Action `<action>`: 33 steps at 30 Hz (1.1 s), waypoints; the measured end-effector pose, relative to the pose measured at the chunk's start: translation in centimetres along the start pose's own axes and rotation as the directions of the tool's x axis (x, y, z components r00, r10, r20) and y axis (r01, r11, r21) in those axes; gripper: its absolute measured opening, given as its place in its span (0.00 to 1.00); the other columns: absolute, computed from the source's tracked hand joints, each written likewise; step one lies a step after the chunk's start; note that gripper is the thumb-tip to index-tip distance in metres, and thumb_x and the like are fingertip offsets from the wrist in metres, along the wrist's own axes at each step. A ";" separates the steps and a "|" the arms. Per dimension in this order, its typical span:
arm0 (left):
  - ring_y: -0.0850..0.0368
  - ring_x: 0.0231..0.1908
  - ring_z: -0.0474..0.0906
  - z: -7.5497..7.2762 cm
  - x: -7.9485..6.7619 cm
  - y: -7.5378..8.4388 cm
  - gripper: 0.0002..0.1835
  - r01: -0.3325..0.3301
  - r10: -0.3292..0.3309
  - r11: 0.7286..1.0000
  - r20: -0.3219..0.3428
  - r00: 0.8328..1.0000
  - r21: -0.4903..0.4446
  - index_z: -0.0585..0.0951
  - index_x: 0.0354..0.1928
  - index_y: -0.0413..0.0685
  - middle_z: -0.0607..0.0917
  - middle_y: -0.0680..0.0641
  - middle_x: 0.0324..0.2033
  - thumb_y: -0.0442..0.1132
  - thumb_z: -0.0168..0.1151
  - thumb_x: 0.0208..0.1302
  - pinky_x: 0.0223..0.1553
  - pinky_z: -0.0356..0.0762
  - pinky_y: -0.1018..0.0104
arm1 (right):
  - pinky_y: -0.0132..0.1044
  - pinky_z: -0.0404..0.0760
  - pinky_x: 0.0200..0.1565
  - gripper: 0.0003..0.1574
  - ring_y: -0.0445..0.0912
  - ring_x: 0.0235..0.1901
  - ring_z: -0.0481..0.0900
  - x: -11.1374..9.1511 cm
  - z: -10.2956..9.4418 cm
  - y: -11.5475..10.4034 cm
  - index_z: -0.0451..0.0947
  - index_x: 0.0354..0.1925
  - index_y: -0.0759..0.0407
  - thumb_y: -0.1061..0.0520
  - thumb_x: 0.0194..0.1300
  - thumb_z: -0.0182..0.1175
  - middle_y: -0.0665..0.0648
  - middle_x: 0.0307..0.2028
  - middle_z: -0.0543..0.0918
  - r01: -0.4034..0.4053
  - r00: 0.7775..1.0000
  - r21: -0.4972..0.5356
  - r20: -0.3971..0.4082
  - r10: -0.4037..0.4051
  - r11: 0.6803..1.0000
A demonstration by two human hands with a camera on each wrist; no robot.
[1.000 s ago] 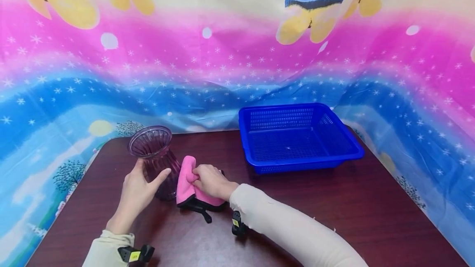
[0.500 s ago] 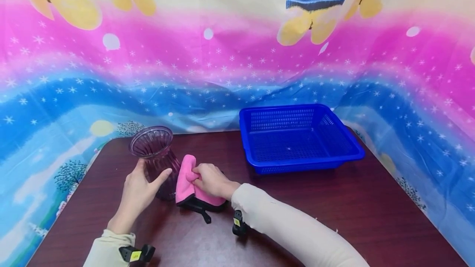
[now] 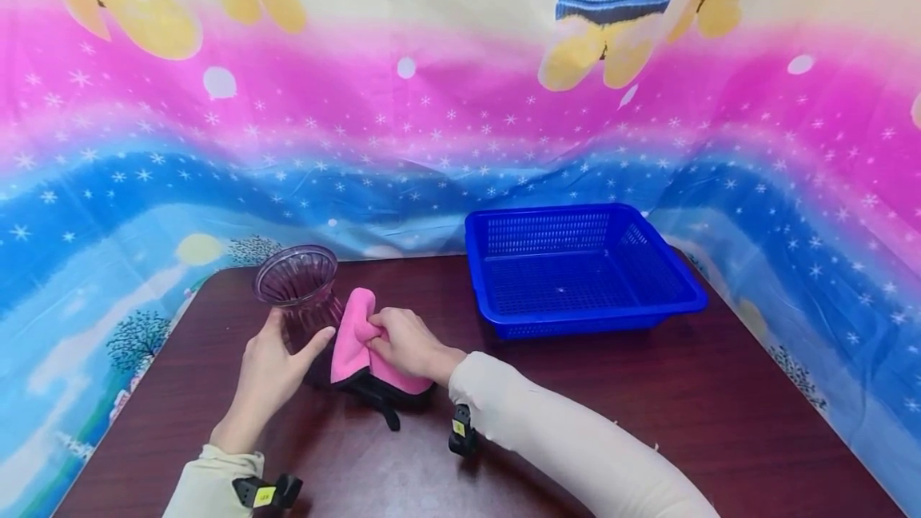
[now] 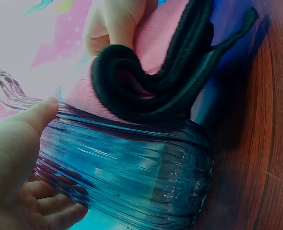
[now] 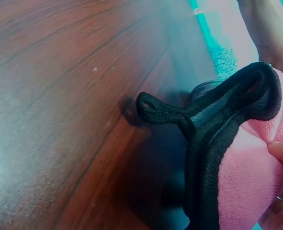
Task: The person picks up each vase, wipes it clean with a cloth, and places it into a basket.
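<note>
A clear purple-tinted ribbed glass vase (image 3: 297,272) with a flared rim stands on the left of the table. My left hand (image 3: 269,366) holds its side, thumb on the near face and fingers round the other, as the left wrist view shows. My right hand (image 3: 410,342) pinches a bunched pink cloth (image 3: 350,346) with black edging and a black hanging loop. The cloth lies against the vase's right side and covers part of it in the head view. In the right wrist view, the black loop (image 5: 160,110) hangs over the tabletop.
A blue perforated plastic basket (image 3: 586,314) stands at the back right of the dark wooden table (image 3: 576,422). Behind the table hangs a colourful printed curtain (image 3: 403,134). Black cameras are strapped to both wrists.
My right hand has shifted the pink cloth slightly up and to the left along the vase. The left hand and the vase stay in nearly the same place.
</note>
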State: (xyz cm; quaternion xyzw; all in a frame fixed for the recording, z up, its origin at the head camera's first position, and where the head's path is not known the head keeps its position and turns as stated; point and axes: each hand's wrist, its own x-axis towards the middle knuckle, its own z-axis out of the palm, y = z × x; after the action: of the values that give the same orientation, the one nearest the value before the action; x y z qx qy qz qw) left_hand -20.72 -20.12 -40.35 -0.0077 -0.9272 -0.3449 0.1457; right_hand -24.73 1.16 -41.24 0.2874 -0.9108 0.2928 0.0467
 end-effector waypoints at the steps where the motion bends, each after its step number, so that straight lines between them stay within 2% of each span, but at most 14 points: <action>1: 0.28 0.52 0.80 0.0 0.0 0.0 0.39 0.002 -0.002 1.000 0.004 1.000 -0.001 0.68 0.64 0.39 0.82 0.25 0.53 0.60 0.67 0.63 0.52 0.78 0.35 | 0.25 0.66 0.30 0.10 0.39 0.27 0.69 0.0 -0.1 -0.1 0.79 0.27 0.53 0.58 0.67 0.65 0.49 0.23 0.70 0.002 1.000 0.005 -0.006 -0.002 1.000; 8: 0.30 0.52 0.80 0.1 0.0 -0.2 0.40 0.005 -0.005 1.000 0.016 1.000 0.002 0.67 0.65 0.38 0.81 0.25 0.54 0.61 0.66 0.64 0.53 0.79 0.35 | 0.26 0.69 0.34 0.02 0.40 0.30 0.72 0.2 -0.6 -0.6 0.85 0.36 0.55 0.59 0.67 0.65 0.51 0.29 0.80 0.024 0.999 0.018 -0.035 -0.024 1.000; 16: 0.29 0.54 0.80 -0.1 0.0 -0.1 0.39 0.005 -0.004 1.000 0.026 1.000 -0.014 0.66 0.66 0.39 0.81 0.26 0.55 0.59 0.66 0.64 0.55 0.78 0.35 | 0.27 0.75 0.40 0.07 0.42 0.34 0.77 0.4 -1.1 -1.1 0.86 0.43 0.57 0.58 0.67 0.65 0.54 0.36 0.85 0.024 0.998 0.043 -0.062 -0.021 0.999; 23: 0.29 0.53 0.80 0.0 0.0 -0.1 0.34 -0.001 0.000 1.000 0.018 1.000 0.015 0.68 0.63 0.37 0.82 0.26 0.52 0.51 0.67 0.65 0.55 0.78 0.34 | 0.26 0.74 0.39 0.05 0.43 0.34 0.78 0.6 -1.3 -1.6 0.85 0.41 0.57 0.60 0.66 0.64 0.54 0.35 0.84 0.043 0.993 0.066 -0.108 -0.036 0.997; 28: 0.28 0.55 0.79 -0.1 0.0 -0.1 0.34 0.003 -0.004 1.000 0.032 0.999 0.022 0.66 0.65 0.37 0.81 0.25 0.55 0.48 0.66 0.65 0.57 0.77 0.34 | 0.24 0.73 0.39 0.04 0.41 0.34 0.76 0.7 -1.5 -1.8 0.85 0.40 0.57 0.60 0.67 0.64 0.53 0.35 0.84 0.054 0.991 0.075 -0.129 -0.044 0.996; 33: 0.27 0.53 0.80 -0.1 0.1 -0.2 0.32 -0.023 0.023 0.999 -0.005 1.000 0.039 0.68 0.63 0.36 0.82 0.24 0.52 0.46 0.66 0.64 0.54 0.77 0.34 | 0.25 0.71 0.38 0.04 0.41 0.33 0.75 0.8 -1.9 -2.3 0.85 0.39 0.58 0.60 0.67 0.64 0.54 0.35 0.84 0.076 0.986 0.096 -0.156 -0.060 0.992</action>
State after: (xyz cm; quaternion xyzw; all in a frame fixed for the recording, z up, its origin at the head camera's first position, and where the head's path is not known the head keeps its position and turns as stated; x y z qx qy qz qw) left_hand -20.80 -20.32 -40.43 -0.0147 -0.9333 -0.3249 0.1524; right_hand -24.29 0.35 -38.33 0.2971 -0.8780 0.3584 0.1118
